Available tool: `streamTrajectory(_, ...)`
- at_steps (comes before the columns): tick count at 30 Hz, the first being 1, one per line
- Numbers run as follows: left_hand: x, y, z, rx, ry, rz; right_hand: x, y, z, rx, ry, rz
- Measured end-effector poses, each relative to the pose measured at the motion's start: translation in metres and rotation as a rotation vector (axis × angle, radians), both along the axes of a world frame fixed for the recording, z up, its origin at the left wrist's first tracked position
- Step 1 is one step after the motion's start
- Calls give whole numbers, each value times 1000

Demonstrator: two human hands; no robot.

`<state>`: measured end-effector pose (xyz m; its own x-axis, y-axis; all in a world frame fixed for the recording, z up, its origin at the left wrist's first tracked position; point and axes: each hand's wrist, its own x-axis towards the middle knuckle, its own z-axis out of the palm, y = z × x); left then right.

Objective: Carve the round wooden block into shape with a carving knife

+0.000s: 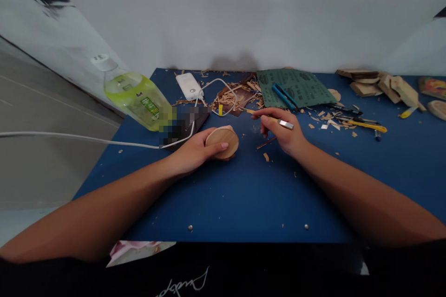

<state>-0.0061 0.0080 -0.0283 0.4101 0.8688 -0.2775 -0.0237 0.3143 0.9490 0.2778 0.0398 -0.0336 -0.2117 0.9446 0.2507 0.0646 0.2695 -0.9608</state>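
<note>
My left hand [198, 152] grips a round, pale wooden disc [223, 143], its thumb lying across the face. To the right, my right hand [278, 131] is closed around a slim craft knife [273, 119] in a pen-like hold. The knife's silver end [285, 124] sticks out at the back of the hand, and its thin tip points left toward a heap of wood shavings [228, 98]. The tip is apart from the disc. Under my right hand lies a thin dark stick [266, 143], with a wood chip [266, 157] nearby.
A green sandpaper sheet [306, 86] carries a blue cutter [284, 96]. A yellow cutter [367, 125] and wood blocks [390, 86] lie right. At left are a tilted bottle [137, 97], a white power bank [188, 86], its cable [104, 140] and a dark, partly blurred device [198, 120].
</note>
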Motion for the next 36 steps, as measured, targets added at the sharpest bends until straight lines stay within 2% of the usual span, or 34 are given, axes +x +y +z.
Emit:
streamTrajectory(4,2,-1,3,-37,-28,15,-1,0,0,-79,116,92)
streamTrajectory(12,5,-3,7,-29,-18,44,-4,1,-2,-11,28,0)
streamTrajectory(19,4,-2,7,-28,-7,53,-1,-2,0,61,21,198)
streamTrajectory(25,3,-1,3,-3,-34,39,-4,3,-10,100,-87,7)
streamTrajectory(31,4,-4,10,-49,-67,-25,-1,3,-10,158,-142,28)
streamTrajectory(36,4,-5,12,1,-99,1,0,8,-15,99,-287,-58)
